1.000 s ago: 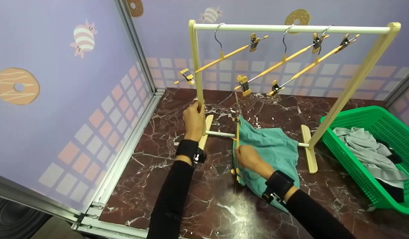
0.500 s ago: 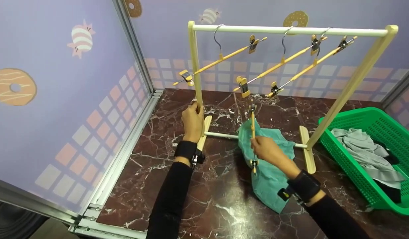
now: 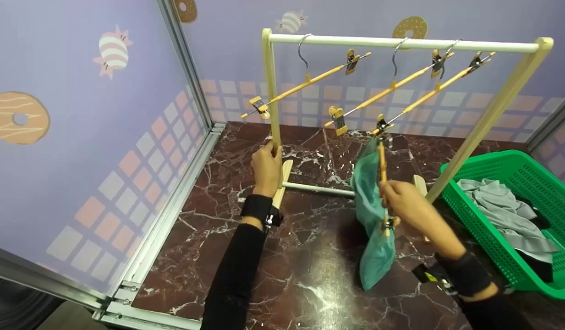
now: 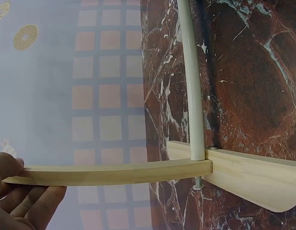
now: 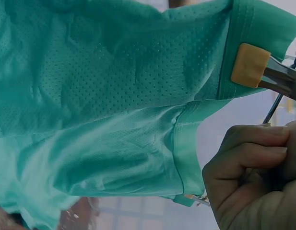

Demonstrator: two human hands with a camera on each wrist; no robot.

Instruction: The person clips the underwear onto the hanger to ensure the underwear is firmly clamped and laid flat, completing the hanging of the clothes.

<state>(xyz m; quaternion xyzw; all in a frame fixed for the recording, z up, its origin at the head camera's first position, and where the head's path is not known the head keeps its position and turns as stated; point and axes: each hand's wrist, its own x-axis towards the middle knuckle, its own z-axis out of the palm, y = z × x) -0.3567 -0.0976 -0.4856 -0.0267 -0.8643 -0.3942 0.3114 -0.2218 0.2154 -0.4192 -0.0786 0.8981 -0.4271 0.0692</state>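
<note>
My left hand [image 3: 266,168] grips the left wooden upright [image 3: 271,87] of the clothes rack low down. In the left wrist view, its thumb and fingers [image 4: 47,203] lie on either side of that upright. My right hand [image 3: 403,199] holds a yellow clip hanger [image 3: 383,160] by the middle of its bar, off the floor. A teal garment [image 3: 370,201] hangs from the hanger's clips. In the right wrist view, a yellow-tipped clip [image 5: 251,65] bites the garment's waistband [image 5: 236,48], and the perforated cloth hangs in folds. The hanger's hook cannot be made out.
Several yellow clip hangers [image 3: 376,98] hang from the rack's white top rail [image 3: 337,40]. To the right, a green basket [image 3: 481,238] holds a grey cloth [image 3: 497,206] and black cloth. A metal-edged wall [image 3: 140,137] runs along the left. The floor is dark red marble.
My right hand has moved right and lifted the hanger, and the teal garment that was spread on the floor now hangs from it. My left hand stays on the upright.
</note>
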